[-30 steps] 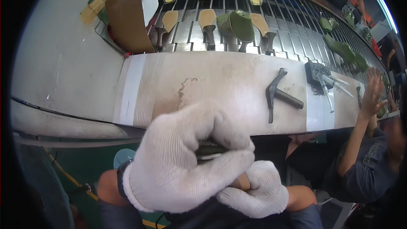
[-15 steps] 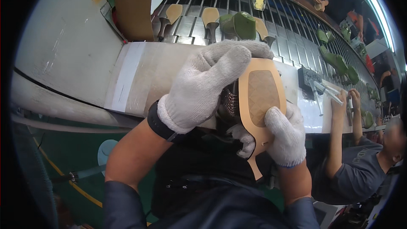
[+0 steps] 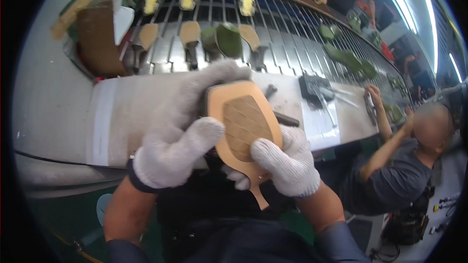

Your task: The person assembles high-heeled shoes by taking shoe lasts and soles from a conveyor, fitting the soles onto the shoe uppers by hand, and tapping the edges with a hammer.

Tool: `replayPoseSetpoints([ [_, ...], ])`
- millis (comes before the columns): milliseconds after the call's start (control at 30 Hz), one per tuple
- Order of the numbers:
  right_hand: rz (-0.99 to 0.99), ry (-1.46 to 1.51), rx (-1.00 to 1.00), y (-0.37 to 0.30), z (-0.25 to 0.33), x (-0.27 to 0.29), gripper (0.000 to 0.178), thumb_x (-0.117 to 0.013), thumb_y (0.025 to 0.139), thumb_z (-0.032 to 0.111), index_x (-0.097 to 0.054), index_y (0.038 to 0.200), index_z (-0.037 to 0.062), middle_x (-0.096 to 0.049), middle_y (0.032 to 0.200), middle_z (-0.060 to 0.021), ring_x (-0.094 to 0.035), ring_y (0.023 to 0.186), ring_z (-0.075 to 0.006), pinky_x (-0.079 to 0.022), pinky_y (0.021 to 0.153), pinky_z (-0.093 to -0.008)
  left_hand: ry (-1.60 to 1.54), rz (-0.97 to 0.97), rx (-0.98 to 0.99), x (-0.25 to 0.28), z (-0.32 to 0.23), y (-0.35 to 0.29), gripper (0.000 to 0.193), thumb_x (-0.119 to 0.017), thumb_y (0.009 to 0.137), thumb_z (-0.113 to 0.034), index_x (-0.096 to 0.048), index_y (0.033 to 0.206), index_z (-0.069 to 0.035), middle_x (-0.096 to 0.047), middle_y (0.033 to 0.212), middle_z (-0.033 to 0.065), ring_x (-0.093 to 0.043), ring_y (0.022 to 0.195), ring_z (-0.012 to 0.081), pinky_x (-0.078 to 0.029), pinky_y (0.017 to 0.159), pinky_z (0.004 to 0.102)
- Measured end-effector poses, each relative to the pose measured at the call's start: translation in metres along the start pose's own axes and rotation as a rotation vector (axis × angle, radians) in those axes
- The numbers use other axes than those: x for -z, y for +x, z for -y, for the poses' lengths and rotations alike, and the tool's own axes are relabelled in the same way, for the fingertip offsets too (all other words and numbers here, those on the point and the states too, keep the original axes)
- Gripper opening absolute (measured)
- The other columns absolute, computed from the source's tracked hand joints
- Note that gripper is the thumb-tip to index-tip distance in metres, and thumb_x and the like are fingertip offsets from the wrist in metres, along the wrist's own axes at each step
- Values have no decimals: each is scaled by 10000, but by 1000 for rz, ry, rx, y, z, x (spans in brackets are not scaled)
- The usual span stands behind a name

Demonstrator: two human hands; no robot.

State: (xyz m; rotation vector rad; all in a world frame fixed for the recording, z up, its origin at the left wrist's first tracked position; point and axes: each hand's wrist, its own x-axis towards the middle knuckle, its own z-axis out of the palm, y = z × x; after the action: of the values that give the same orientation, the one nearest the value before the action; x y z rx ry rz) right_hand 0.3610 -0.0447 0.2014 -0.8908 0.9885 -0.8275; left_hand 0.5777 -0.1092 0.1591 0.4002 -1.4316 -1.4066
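A tan shoe sole [image 3: 225, 152] is held up above my lap, its broad rounded end away from me and a narrow tail towards me. A darker patch with crossed lines fills its middle. My left hand [image 3: 170, 153], in a white knitted glove, grips its left side, thumb along the edge and fingers around the far end, somewhat blurred. My right hand [image 3: 292, 165], gloved the same way, pinches the right side, thumb pressed on the face near the patch. Whatever lies behind the sole is mostly hidden.
Beyond the pale bench [image 3: 136, 102] runs a slatted metal conveyor [image 3: 282, 39] carrying several tan soles [image 3: 190, 31], green shoe lasts [image 3: 228, 41] and yellow pieces [image 3: 188, 0]. A dark block with metal prongs [image 3: 312, 88] sits on the bench. To the right works a person in grey [image 3: 399, 178].
My left hand has shifted from the far upper side to the sole's left edge, its thumb now on the rim. The sole has turned slightly. The whole view has swung.
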Motion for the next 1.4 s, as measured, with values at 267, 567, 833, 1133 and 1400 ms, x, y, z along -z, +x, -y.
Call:
replayPoseSetpoints([
  [267,223,-431,131,-10,-17,-20,325,-751,1063,313,-801,1111,-5,-817,828,-81,-778,685,-163,-596,640,-304,13,-263,-36,-12,-29,-41,387,-604,1135,-444,-553,1129,-61,-732,1272,354,-764,1131,378,-661,950,506],
  [567,215,-737,597,-1,-44,-51,179,-811,965,173,-803,1002,-2,-714,726,-130,-706,604,-313,-547,577,-385,71,-566,159,-2,-74,-85,218,-682,1076,-185,-615,1163,4,-766,1181,270,-778,1085,300,-649,1001,460],
  [833,238,-808,753,16,-47,-68,172,-836,946,166,-787,990,7,-658,677,-126,-669,569,-325,-517,538,-427,311,-634,255,10,-75,-86,157,-746,933,12,-668,1069,1,-778,1046,145,-776,994,210,-643,989,400],
  [1133,190,-777,499,16,-29,-73,204,-824,974,225,-761,937,34,-649,651,-129,-684,572,-329,-531,540,-430,814,-504,-3,17,-66,-83,291,-785,899,33,-664,1161,-5,-742,1047,107,-745,1008,174,-626,963,352],
  [1400,132,-833,609,25,-51,-66,235,-855,956,244,-758,1016,38,-678,705,-134,-704,626,-344,-550,586,-441,523,-673,90,28,-60,-86,289,-873,910,3,-699,1141,-4,-727,1112,74,-707,994,124,-596,913,300],
])
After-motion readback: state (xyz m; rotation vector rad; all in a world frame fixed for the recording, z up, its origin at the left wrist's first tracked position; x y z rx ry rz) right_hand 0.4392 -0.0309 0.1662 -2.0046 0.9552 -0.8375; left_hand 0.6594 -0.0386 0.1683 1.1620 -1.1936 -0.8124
